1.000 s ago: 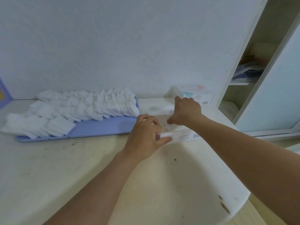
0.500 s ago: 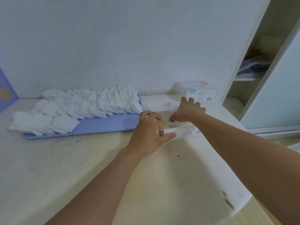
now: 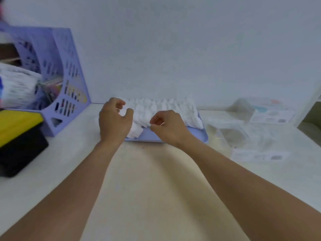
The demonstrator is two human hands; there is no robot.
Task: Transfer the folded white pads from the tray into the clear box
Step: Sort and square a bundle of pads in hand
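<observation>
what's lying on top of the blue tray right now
Overlapping rows of folded white pads cover most of the blue tray. Only its front strip shows bare. The left hand and right hand hide the tray's left and middle parts.

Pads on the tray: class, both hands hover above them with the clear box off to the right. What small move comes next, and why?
Probably lower the left hand to pinch the near pad. Both it and the right hand are loosely curled over the pads on the tray, seemingly holding nothing, and the clear box waits open.
</observation>
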